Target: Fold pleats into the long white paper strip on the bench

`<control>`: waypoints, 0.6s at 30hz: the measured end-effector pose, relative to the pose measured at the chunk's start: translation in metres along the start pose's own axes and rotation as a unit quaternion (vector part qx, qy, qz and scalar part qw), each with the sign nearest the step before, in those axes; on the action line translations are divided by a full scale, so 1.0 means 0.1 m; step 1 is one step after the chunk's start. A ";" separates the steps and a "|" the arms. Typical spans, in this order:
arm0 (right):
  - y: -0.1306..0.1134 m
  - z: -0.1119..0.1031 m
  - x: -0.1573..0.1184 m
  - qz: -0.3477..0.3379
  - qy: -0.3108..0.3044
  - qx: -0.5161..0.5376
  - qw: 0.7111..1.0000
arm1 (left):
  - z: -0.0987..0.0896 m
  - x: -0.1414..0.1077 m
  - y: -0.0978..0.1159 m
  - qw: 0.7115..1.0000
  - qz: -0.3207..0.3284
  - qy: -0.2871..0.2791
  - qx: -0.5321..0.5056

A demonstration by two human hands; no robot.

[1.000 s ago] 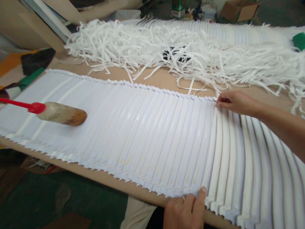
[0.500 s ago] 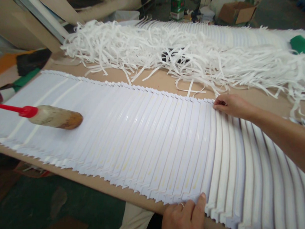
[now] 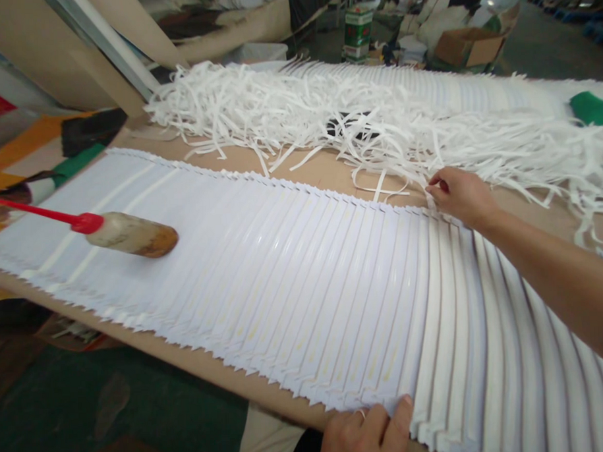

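Note:
A long fanned row of overlapping white paper sheets [image 3: 284, 299] lies across a tan board tabletop [image 3: 309, 176], with saw-toothed edges along both sides. My right hand [image 3: 459, 195] reaches over to the far edge and pinches the sheet corners between its fingers. My left hand [image 3: 368, 434], wearing a ring, holds the near edge at the table's front. A worn wooden roller [image 3: 131, 235] with a red rod handle [image 3: 44, 212] rests on the sheets at the left.
Beyond the row lies a big tangle of white paper shreds [image 3: 377, 131], with a second fanned row [image 3: 425, 83] behind it. A green piece [image 3: 591, 109] sits far right. Cardboard boxes [image 3: 468, 47] and a green-and-white tin [image 3: 357, 36] stand further back.
The view has shifted slightly, so the whole scene sits a little differently. Both hands remain at the paper's edges, and the roller has not visibly moved on the sheets.

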State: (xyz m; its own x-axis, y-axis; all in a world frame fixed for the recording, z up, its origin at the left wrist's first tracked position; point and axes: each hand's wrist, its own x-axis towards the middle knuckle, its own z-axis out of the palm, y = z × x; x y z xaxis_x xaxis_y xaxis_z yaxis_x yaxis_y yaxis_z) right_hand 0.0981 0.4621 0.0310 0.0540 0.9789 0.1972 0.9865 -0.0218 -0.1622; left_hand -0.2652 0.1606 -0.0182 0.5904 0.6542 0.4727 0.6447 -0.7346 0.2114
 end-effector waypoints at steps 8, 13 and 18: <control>-0.05 0.04 0.21 0.067 -0.033 0.008 0.997 | -0.04 0.04 -0.01 0.998 0.003 0.010 -0.056; 0.13 -0.46 -0.37 0.066 -0.006 0.004 0.998 | -0.15 0.08 -0.03 0.987 -0.012 0.018 -0.160; 0.12 -1.05 -1.54 0.002 0.070 0.014 0.997 | -0.29 0.27 0.04 0.957 -0.056 0.020 -0.284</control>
State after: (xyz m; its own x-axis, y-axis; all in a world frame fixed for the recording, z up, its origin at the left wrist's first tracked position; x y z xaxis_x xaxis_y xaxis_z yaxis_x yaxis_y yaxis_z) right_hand 0.1180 0.2901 0.0998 0.0803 0.9409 0.3289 0.9816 -0.0173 -0.1903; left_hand -0.2613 0.1702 0.0201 0.5066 0.7353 0.4502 0.3280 -0.6473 0.6881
